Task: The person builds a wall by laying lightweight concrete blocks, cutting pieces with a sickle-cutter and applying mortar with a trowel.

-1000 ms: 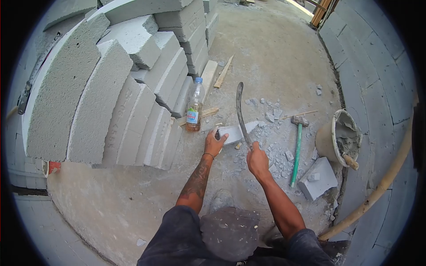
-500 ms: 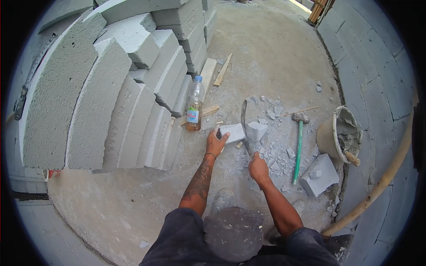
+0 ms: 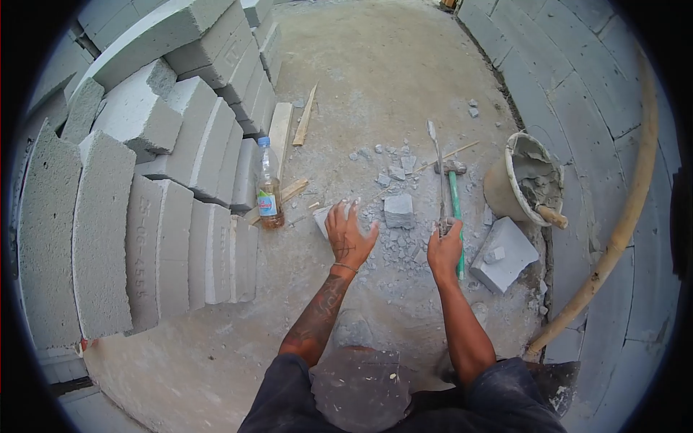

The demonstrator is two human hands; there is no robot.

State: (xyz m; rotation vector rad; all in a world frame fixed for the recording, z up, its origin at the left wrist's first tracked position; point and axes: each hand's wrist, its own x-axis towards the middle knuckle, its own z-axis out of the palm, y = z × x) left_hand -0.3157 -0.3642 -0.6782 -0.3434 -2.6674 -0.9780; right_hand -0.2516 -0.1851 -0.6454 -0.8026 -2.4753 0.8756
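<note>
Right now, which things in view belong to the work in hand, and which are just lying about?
Belonging, it seems:
- blade, held in the right hand
- block piece, partly behind the left hand
- loose chunk, between the hands

Likely just lying about:
- hammer
- bottle
- wood strip
- bucket
- stacked blocks

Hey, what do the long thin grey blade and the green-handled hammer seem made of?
Long thin grey blade: probably dull steel, going by its slim metallic profile. Green-handled hammer: head likely matte metal, being dull grey; handle plastic or painted, being evenly green.
</note>
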